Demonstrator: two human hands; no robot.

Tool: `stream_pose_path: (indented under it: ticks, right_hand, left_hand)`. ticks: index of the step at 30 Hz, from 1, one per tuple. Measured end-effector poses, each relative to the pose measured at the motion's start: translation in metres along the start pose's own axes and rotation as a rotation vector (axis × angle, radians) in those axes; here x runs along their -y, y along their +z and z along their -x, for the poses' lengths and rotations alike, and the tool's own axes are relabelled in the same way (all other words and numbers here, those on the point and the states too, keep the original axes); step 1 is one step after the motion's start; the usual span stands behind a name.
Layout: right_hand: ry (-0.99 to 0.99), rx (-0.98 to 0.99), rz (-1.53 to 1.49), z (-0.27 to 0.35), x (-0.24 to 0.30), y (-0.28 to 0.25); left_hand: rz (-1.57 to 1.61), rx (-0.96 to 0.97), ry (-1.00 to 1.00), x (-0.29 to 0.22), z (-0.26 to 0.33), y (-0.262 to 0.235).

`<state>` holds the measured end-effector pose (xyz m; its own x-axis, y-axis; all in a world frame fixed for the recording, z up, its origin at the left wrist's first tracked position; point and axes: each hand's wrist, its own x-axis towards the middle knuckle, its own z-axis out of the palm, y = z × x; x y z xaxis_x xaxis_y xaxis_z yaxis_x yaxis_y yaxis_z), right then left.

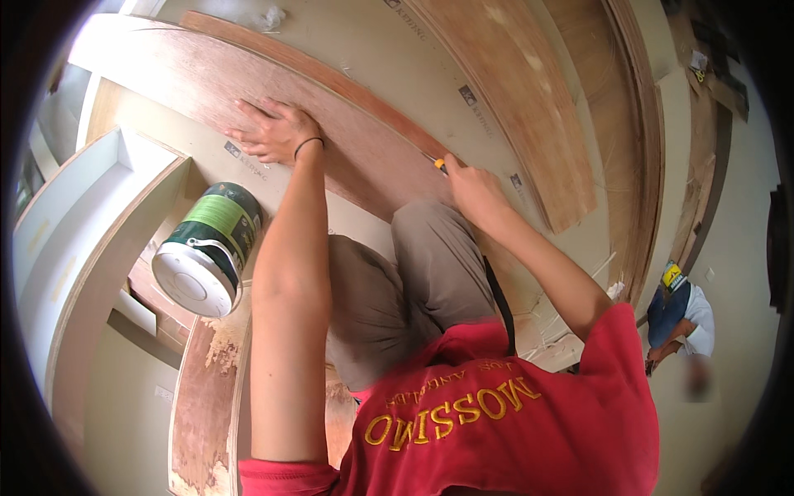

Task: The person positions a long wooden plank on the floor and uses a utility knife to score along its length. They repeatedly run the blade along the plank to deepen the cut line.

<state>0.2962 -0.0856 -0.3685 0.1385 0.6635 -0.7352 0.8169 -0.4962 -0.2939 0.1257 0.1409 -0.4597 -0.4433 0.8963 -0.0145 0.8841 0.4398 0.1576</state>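
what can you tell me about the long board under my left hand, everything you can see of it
The long board is pinkish-brown and looks like plywood, with a flat face. It lies over a pale sheet, running from upper left toward your knees, which partly hide its near end; its left end is washed out by light. Your left hand rests flat on it. A redder strip lies along its far edge, where your right hand holds a yellow-and-dark tool.
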Motion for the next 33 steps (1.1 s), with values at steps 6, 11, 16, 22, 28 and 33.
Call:
stream_pose_path:
  ticks: [6,11,16,22,28,33]
  right_hand:
    - [-0.034,-0.129,-0.227,-0.028,0.067,-0.055]
    - [-0.216,-0.277,-0.404,-0.126,0.12,-0.061]
    - [-0.269,-0.299,-0.342,-0.193,0.157,-0.076]
    - [-0.31,-0.29,-0.322,-0.213,0.164,-0.077]
    - [-0.31,-0.265,-0.307,-0.21,0.165,-0.081]
    - [-0.287,-0.231,-0.307,-0.204,0.166,-0.085]
  left_hand:
    - [-0.031,-0.004,-0.007,0.005,-0.005,0.0]
    - [0.008,-0.006,-0.008,-0.001,-0.003,-0.001]
    - [0.022,-0.011,-0.018,0.002,-0.003,-0.001]
    - [0.018,-0.01,-0.015,0.003,-0.004,0.001]
    - [0.029,-0.022,-0.014,0.004,-0.004,0.001]
    - [0.018,-0.011,-0.018,0.003,-0.005,0.0]
